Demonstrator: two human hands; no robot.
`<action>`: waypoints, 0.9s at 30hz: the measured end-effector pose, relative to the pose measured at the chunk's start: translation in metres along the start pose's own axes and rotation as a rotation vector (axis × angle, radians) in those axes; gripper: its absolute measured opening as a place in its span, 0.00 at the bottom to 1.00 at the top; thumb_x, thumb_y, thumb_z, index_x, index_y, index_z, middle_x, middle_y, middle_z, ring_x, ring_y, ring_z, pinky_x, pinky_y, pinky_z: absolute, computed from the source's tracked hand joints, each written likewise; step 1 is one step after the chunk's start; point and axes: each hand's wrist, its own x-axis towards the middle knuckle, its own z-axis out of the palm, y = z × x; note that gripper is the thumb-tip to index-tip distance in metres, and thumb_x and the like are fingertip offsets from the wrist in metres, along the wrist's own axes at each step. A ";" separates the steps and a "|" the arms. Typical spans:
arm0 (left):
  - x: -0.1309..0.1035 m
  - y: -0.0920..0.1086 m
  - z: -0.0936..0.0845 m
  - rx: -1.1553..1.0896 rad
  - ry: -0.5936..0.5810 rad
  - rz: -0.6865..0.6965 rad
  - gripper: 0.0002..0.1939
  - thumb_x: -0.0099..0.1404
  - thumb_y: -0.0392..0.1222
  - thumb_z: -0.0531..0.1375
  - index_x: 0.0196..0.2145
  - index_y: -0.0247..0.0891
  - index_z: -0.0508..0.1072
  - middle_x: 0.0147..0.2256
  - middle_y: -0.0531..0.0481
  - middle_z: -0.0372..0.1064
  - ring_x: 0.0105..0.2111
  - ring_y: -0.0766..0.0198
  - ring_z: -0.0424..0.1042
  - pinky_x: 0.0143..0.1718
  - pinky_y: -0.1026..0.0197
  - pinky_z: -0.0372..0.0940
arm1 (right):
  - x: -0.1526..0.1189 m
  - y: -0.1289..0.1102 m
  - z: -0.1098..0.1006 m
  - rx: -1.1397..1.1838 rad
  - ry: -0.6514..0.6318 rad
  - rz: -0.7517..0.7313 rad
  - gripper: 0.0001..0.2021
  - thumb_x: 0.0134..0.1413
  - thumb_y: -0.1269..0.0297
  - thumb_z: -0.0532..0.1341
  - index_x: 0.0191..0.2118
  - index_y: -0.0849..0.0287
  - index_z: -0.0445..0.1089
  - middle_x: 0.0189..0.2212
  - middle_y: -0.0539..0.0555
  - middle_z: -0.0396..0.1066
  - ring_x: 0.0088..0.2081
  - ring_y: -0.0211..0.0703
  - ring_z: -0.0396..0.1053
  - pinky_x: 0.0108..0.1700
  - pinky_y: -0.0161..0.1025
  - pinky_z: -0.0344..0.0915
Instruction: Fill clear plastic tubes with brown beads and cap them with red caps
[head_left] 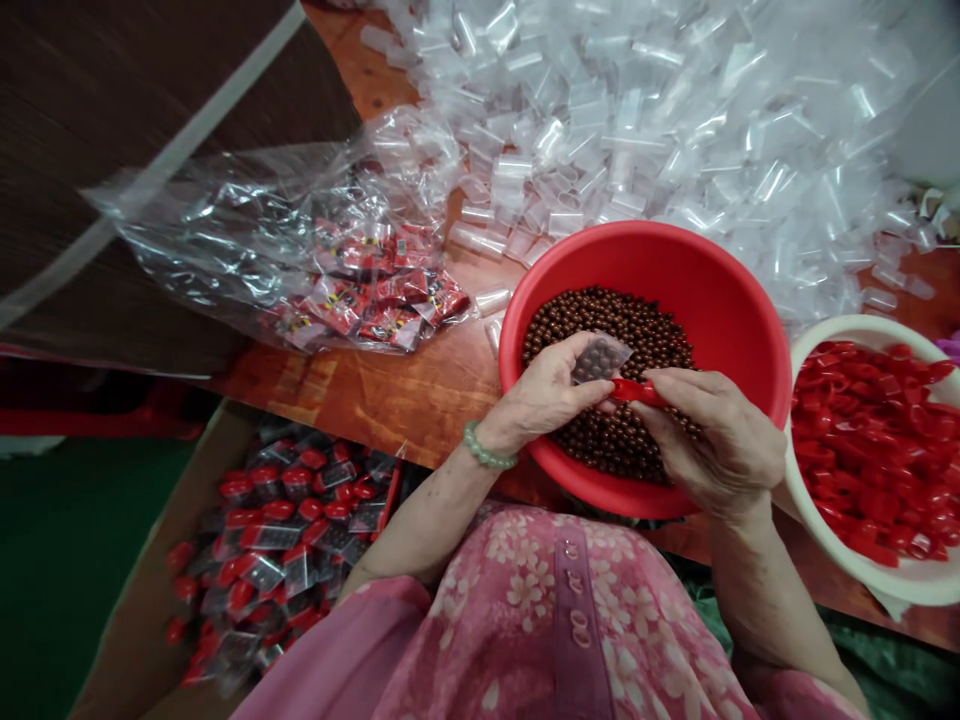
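Above the red bowl (739, 290) of small brown balls (615, 310), my left hand (544, 390) is closed on a clear plastic container (600, 358) with dark balls inside. My right hand (712, 430) pinches a red cap (636, 391), which meets the container's open end near my left thumb. Whether the cap is seated on it cannot be made out. A white bowl (799, 500) holding many red caps (870, 450) stands to the right of the red bowl.
Clear empty containers (622, 130) are heaped behind the red bowl. A clear bag of red packets (375, 290) lies left on the wooden table (420, 400). Below the table's edge, a box (135, 600) holds filled red-capped containers (277, 540).
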 end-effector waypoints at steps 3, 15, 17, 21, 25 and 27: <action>0.000 0.001 0.002 -0.058 -0.004 -0.023 0.21 0.57 0.39 0.71 0.47 0.35 0.73 0.38 0.51 0.73 0.35 0.68 0.74 0.40 0.64 0.73 | 0.001 0.002 -0.008 -0.125 -0.127 0.002 0.22 0.59 0.73 0.68 0.57 0.52 0.70 0.44 0.58 0.80 0.43 0.48 0.79 0.45 0.44 0.79; 0.001 0.000 0.002 -0.104 -0.014 -0.063 0.19 0.57 0.30 0.68 0.46 0.34 0.72 0.37 0.52 0.73 0.33 0.70 0.76 0.40 0.65 0.74 | 0.003 0.007 -0.005 -0.070 -0.286 0.108 0.13 0.63 0.70 0.65 0.52 0.55 0.71 0.39 0.55 0.78 0.38 0.45 0.75 0.42 0.42 0.73; 0.001 0.000 0.002 -0.121 -0.031 -0.063 0.19 0.56 0.30 0.68 0.45 0.34 0.72 0.37 0.52 0.74 0.33 0.70 0.77 0.40 0.66 0.74 | 0.006 0.008 -0.008 -0.098 -0.320 0.106 0.12 0.63 0.69 0.65 0.52 0.56 0.71 0.37 0.54 0.78 0.36 0.45 0.72 0.40 0.43 0.71; 0.002 -0.001 0.000 -0.167 -0.060 -0.082 0.20 0.56 0.31 0.70 0.46 0.34 0.71 0.37 0.51 0.76 0.33 0.69 0.78 0.40 0.65 0.74 | 0.006 0.012 -0.015 -0.019 -0.411 0.152 0.14 0.66 0.69 0.63 0.55 0.56 0.72 0.40 0.55 0.77 0.39 0.44 0.73 0.43 0.42 0.71; 0.001 -0.001 -0.003 -0.231 -0.096 -0.100 0.23 0.56 0.36 0.71 0.48 0.34 0.71 0.39 0.47 0.79 0.37 0.64 0.81 0.42 0.63 0.74 | 0.002 0.019 -0.019 0.181 -0.326 0.390 0.11 0.61 0.68 0.67 0.49 0.53 0.74 0.36 0.50 0.76 0.34 0.38 0.73 0.37 0.36 0.70; 0.001 -0.001 -0.004 -0.254 -0.113 -0.101 0.23 0.57 0.37 0.72 0.49 0.34 0.72 0.40 0.45 0.80 0.38 0.63 0.81 0.42 0.62 0.74 | 0.002 0.023 -0.018 0.297 -0.180 0.538 0.12 0.57 0.66 0.70 0.47 0.52 0.74 0.33 0.48 0.74 0.30 0.35 0.71 0.31 0.34 0.69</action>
